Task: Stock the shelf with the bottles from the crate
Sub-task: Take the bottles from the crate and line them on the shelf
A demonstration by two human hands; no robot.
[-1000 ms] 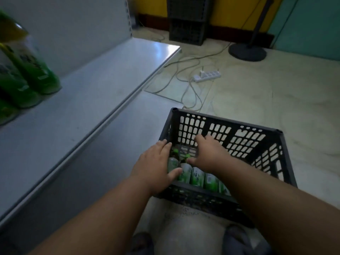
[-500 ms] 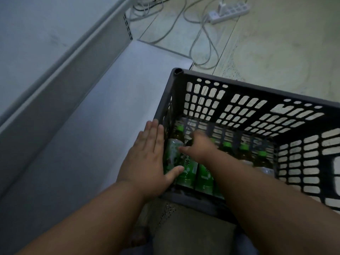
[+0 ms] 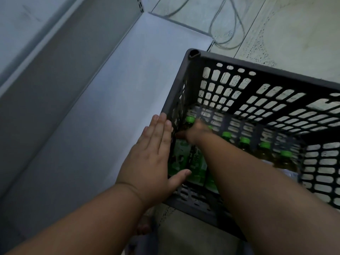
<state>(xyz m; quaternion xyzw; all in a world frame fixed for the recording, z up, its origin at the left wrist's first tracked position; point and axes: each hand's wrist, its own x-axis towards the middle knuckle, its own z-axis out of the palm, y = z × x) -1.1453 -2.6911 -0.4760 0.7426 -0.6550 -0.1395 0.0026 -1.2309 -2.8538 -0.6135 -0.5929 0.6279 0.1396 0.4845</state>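
Dark grey plastic, slotted all over, makes up the crate (image 3: 257,78) standing on the pale speckled floor (image 3: 298,34), its left wall close beside the low grey shelf (image 3: 114,100) that runs along the left. Inside it, bottles (image 3: 244,142) with bright green caps stand upright in a row along the near side, their labels green and their contents yellowish where the light catches them.

The person's left hand (image 3: 152,161) lies flat against the outside of the crate's left wall, fingers straight and together, pointing away, gripping nothing; its thumb reaches over the rim toward the green label of the nearest bottle (image 3: 179,159). The right hand (image 3: 196,130) has gone down into the crate's left corner, among the necks of the bottles there, just beside a green cap (image 3: 190,119). Its fingers curl downward and are hidden behind the knuckles, so I cannot tell whether they have closed on a bottle or only touch one.

Both bare forearms come in from the bottom edge, the right one crossing over the crate's near wall. Grey cables (image 3: 228,24) loop on the floor beyond the shelf's far corner. Above the low shelf a second, higher shelf edge (image 3: 36,57) slants across the upper left. Between the arms, at the bottom, a bare foot (image 3: 144,225) shows on the floor.
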